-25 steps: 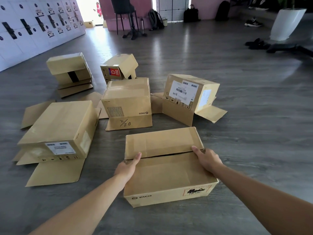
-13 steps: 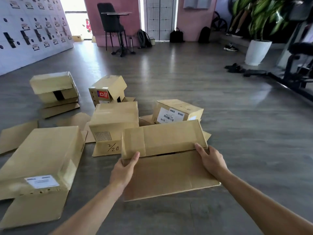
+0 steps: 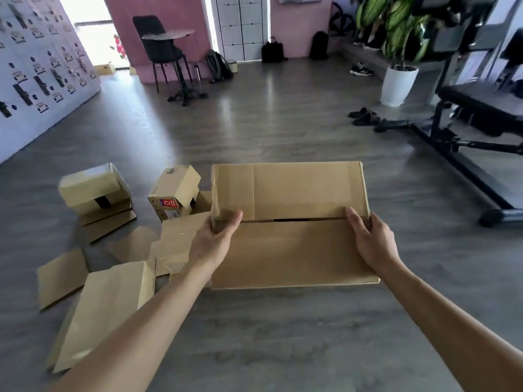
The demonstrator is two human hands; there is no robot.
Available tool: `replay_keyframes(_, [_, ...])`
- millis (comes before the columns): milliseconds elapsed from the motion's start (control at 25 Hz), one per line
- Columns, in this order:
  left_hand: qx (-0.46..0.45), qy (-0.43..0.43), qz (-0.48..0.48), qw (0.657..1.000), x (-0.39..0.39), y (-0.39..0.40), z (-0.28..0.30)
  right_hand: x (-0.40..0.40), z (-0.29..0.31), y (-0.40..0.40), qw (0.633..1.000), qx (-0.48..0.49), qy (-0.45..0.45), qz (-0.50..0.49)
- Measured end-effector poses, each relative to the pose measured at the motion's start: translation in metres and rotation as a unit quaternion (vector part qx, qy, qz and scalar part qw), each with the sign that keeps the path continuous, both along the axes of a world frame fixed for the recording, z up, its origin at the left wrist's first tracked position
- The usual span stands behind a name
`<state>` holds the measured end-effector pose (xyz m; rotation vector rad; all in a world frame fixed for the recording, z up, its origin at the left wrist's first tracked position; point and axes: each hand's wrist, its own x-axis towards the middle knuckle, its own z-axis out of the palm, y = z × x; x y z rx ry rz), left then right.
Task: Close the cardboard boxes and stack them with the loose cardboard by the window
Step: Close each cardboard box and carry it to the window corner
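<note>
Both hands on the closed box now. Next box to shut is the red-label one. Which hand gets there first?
Left, probably. The left hand grips the held box at the edge nearest the red-label box; the right hand grips the far edge.

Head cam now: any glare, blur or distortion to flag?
Head view: doorway at far left blown out; window streaks glare on the floor; wide-angle bend at the frame edges; left-side boxes soft with motion blur; held box and both hands fairly sharp.
</note>
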<state>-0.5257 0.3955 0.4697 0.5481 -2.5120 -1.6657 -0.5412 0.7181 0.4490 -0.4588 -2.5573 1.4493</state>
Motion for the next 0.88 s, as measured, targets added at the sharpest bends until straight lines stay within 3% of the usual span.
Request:
replay_keyframes(280, [-0.007,-0.024,-0.111,0.993,-0.009,0.13,0.221,0.04,0.212,0.136,0.997,-0.023,0.015,-0.076])
replay_keyframes(480, [0.052,-0.023,-0.171,0.984,-0.024,0.229,0.313,0.058,0.306,0.225,0.992,-0.031,0.038,-0.119])
replay_keyframes(640, [0.092,-0.026,-0.218,0.971,-0.026,0.299,0.352,0.075,0.348,0.293,0.986,-0.019,0.051,-0.158])
replay_keyframes(880, [0.108,-0.048,-0.241,0.963,-0.053,0.351,0.355,0.066,0.36,0.337,0.982,-0.021,0.047,-0.183])
